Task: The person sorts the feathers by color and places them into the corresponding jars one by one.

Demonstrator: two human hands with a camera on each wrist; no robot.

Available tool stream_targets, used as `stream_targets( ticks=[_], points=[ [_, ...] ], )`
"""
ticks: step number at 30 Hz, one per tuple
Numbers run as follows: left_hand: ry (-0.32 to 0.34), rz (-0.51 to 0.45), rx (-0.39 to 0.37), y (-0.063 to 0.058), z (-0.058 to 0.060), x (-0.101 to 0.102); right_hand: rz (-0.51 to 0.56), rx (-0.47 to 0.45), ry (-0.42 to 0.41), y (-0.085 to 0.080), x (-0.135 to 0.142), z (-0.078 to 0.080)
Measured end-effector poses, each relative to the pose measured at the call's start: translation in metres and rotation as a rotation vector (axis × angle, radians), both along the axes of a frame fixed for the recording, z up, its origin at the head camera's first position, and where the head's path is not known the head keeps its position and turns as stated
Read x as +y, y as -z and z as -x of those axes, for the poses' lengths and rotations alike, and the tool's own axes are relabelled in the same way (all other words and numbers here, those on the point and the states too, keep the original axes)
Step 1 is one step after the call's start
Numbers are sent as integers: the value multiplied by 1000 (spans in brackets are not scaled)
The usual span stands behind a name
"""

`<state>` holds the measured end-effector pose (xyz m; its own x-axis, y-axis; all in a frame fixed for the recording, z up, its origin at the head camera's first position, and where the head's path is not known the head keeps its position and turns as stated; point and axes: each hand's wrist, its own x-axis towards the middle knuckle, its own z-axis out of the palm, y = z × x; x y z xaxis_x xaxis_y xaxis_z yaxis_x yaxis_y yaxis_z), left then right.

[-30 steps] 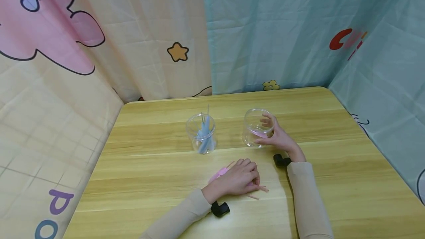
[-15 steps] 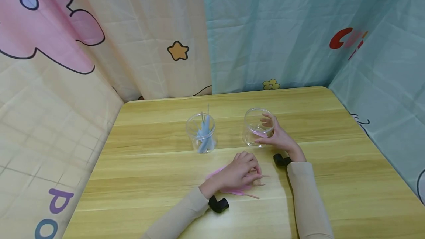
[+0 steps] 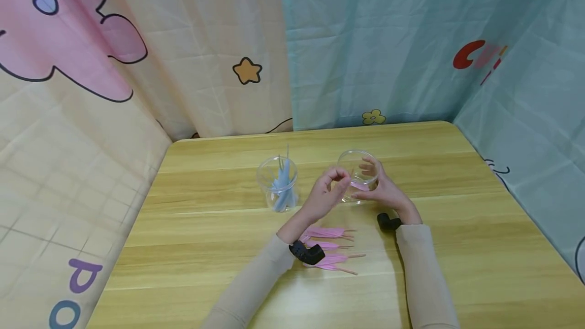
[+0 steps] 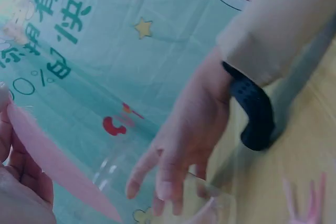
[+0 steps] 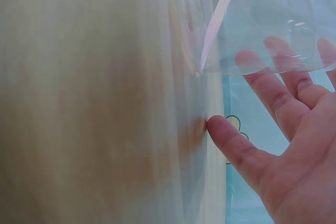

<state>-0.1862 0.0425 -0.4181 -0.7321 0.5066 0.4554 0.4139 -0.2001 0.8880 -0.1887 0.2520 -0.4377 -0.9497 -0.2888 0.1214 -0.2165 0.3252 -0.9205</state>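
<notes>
My left hand [image 3: 322, 198] is raised beside the near left side of a clear cup [image 3: 358, 169]. Between its thumb and fingers it pinches a pink feather [image 4: 60, 163], seen in the left wrist view with its tip slanting down towards the cup. My right hand [image 3: 387, 191] holds that cup from the right, thumb in front and fingers round the back. A pink feather [image 5: 220, 17] leans inside the cup, seen through its wall in the right wrist view. Several more pink feathers [image 3: 326, 232] lie on the table under my left forearm, stems pointing right.
A second clear cup [image 3: 264, 182] holds several blue feathers [image 3: 284, 192] and stands to the left of the first. The wooden table [image 3: 205, 248] is bounded by printed curtains [image 3: 388, 55] at the back and sides. A black wrist camera [image 3: 307, 253] sits on my left wrist.
My left hand has lifted from the pink feathers on the table and moved up and away to the cup, now with one feather pinched. My right hand stays on the cup.
</notes>
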Motion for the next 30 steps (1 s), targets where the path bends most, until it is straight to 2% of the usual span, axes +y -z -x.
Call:
stream_targets(
  ticks=[6, 8, 11, 15, 18, 24, 26, 30],
  points=[
    [-64, -394, -187, -31, 19, 14, -24, 8, 6, 0, 0, -1],
    [-100, -470, -227, -35, 25, 19, -21, 16, 4, 2, 1, 0],
    [-154, -533, -248, -34, 34, 27, -2, 27, 4, 10, 4, 3],
    [-226, -556, -262, -21, 43, 38, -8, 19, 18, 27, 11, 9],
    [-246, -554, -270, -10, 46, 43, -23, 12, 26, 36, 14, 12],
    [-263, -476, -295, 6, 46, 48, -10, 20, 27, 37, 14, 13],
    [-282, -418, -277, 3, 41, 44, -13, 18, 26, 32, 12, 13],
    [-332, -307, -162, -8, 29, 32, -11, 23, 22, 30, 11, 14]
  ],
)
